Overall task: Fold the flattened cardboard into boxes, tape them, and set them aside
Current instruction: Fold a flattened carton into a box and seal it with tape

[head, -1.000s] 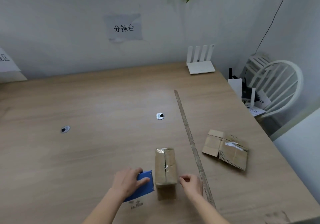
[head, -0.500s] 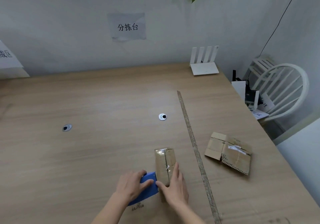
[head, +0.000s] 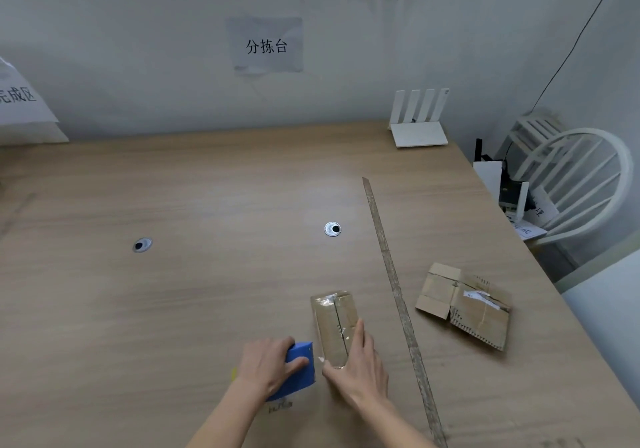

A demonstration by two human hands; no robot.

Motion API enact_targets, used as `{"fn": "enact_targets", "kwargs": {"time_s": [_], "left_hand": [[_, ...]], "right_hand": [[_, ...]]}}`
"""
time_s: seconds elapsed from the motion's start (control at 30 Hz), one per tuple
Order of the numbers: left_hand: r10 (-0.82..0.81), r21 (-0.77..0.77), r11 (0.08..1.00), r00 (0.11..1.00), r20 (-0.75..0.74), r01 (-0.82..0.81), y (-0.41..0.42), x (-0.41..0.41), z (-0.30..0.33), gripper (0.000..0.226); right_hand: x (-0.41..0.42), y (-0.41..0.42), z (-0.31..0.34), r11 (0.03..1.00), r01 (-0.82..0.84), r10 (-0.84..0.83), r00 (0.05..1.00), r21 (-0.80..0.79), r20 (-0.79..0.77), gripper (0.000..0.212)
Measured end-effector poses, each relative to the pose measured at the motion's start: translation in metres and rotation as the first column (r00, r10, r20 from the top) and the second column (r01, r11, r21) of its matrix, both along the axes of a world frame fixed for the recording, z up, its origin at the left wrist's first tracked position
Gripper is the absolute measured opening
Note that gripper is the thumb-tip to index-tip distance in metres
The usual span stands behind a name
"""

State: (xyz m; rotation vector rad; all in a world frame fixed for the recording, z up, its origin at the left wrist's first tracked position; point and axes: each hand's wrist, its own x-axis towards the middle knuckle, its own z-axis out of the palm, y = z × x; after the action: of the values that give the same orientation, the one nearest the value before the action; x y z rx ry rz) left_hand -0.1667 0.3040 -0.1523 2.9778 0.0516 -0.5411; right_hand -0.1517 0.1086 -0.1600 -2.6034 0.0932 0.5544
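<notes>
A small folded cardboard box [head: 333, 323] stands on the wooden table [head: 173, 309], its top seam covered with clear tape. My right hand [head: 356, 368] lies flat over the box's near end, fingers straight and pressing on the top. My left hand [head: 268, 366] grips a blue tape dispenser [head: 300, 368] right beside the box's left side. A flattened cardboard piece [head: 465, 305] with a white label lies to the right.
A long strip [head: 394, 284] runs down the table between the box and the flat cardboard. Two cable grommets [head: 332, 229] sit mid-table. A white router [head: 419, 125] stands at the back; a white chair [head: 568, 184] is beyond the right edge.
My right hand came from the table beside the box onto its top and now presses along the seam. My left hand and the dispenser stayed next to the box.
</notes>
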Motion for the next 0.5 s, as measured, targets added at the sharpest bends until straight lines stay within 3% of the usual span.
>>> {"fn": "enact_targets", "kwargs": {"time_s": [0.27, 0.4, 0.5], "left_hand": [[0.009, 0.148, 0.989, 1.000, 0.000, -0.008, -0.029, 0.013, -0.018, 0.042], [0.123, 0.057, 0.990, 0.990, 0.069, -0.127, -0.016, 0.005, -0.022, 0.046], [0.182, 0.014, 0.983, 0.983, 0.035, -0.182, -0.004, -0.007, -0.028, 0.051]], "right_hand": [[0.001, -0.001, -0.003, 0.998, 0.063, -0.063, 0.998, -0.004, 0.025, 0.125], [-0.006, -0.001, -0.005, 0.998, 0.058, -0.058, 0.997, 0.015, 0.057, 0.124], [-0.005, 0.000, -0.007, 0.999, 0.043, -0.042, 0.996, -0.011, 0.079, 0.123]]}}
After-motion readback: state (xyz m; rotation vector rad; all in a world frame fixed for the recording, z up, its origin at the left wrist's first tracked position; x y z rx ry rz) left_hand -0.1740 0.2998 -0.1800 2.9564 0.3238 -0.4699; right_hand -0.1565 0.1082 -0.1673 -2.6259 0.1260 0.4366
